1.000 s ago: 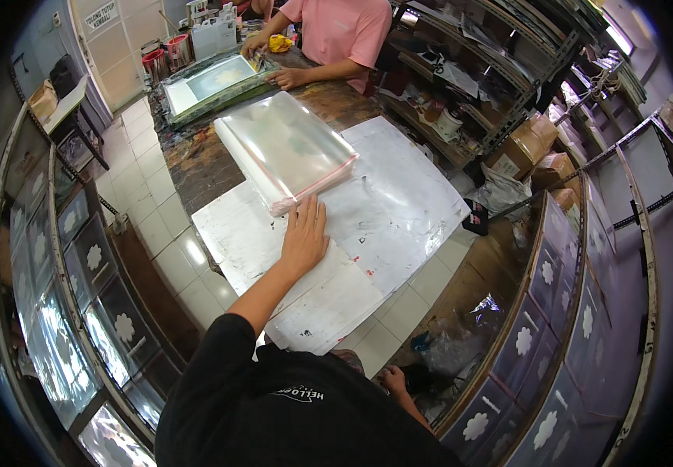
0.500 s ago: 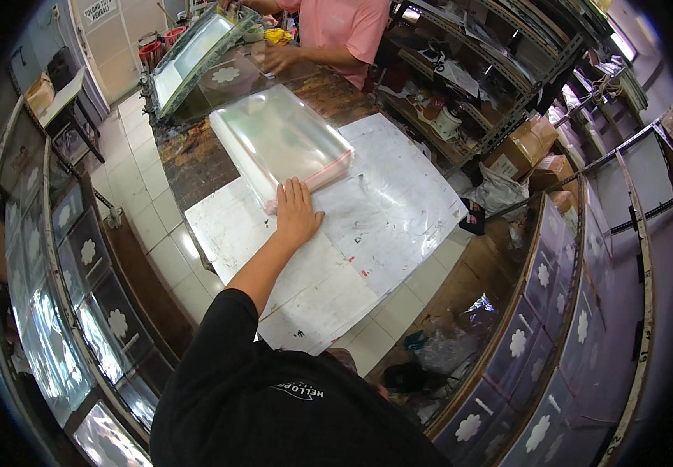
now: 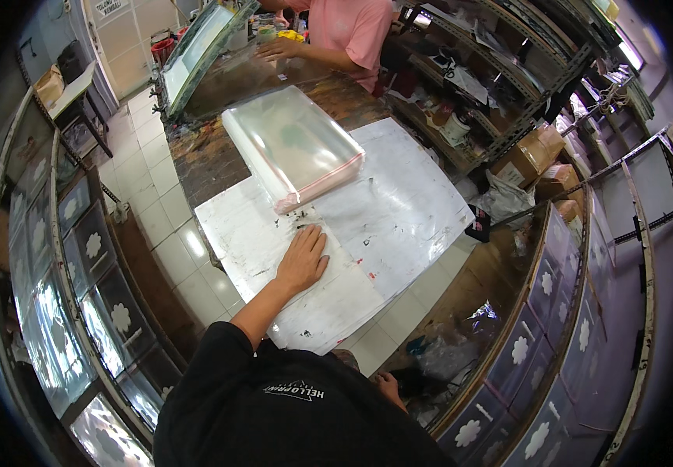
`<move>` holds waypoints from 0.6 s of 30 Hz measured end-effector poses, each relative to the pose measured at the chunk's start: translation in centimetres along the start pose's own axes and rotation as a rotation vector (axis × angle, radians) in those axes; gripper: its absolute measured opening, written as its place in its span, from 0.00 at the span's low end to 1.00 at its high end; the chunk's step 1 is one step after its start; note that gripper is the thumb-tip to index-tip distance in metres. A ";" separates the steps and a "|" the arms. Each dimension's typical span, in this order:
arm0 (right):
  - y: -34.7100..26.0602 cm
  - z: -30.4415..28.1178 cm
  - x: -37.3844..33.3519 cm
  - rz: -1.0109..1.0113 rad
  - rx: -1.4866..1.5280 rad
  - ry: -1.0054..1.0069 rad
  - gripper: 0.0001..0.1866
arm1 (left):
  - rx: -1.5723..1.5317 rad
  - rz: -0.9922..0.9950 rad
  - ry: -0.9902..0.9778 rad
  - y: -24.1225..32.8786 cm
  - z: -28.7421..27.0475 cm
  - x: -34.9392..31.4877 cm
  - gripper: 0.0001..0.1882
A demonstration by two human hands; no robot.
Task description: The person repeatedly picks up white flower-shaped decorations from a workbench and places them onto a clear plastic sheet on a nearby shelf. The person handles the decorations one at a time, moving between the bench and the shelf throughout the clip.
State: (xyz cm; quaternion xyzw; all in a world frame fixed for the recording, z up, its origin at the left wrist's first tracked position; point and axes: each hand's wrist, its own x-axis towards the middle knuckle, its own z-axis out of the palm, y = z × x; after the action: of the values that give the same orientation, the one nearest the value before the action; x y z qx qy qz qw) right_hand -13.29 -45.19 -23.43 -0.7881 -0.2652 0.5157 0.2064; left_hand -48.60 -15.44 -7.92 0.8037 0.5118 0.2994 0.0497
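Note:
My left hand lies palm down on the white sheets, fingers stretched and holding nothing. Just beyond its fingertips, and apart from them, rests a thick stack of clear plastic bags with a pinkish near edge. The stack lies partly on the white sheets and partly on the stained dark table. My right hand shows only in part, low beside my black shirt; its fingers are too hidden to read.
Across the table a person in a pink shirt has one hand by a tilted printing screen. Racks of clear sheets with white flower prints flank me on the left and right. Metal shelves stand at the back right.
My left hand has drawn back toward me, off the stack's near edge onto the white sheets. My right hand has come partly into view. The flower-printed sheet near the screen no longer shows.

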 end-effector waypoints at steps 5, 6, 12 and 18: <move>-0.5 -0.1 -1.3 -0.022 -0.086 -0.008 0.18 | -0.118 -0.015 0.159 0.0 -1.8 0.5 0.29; -0.1 -0.2 -1.3 -0.030 -0.063 -0.003 0.18 | -0.139 -0.027 0.207 -0.1 -2.6 1.2 0.30; 3.0 -0.3 -0.3 0.037 0.082 0.055 0.17 | 0.302 -0.139 0.423 -3.5 -7.7 8.1 0.41; 5.8 1.6 -0.9 0.023 0.059 0.114 0.16 | 0.368 -0.110 0.047 -7.9 -7.2 10.5 0.36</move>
State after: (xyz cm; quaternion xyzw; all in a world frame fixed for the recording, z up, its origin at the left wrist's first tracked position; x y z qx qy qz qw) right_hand -13.83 -50.13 -26.91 -0.8128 -0.2286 0.4800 0.2381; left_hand -55.58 -4.40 -0.61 0.7627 0.6023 0.2162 -0.0939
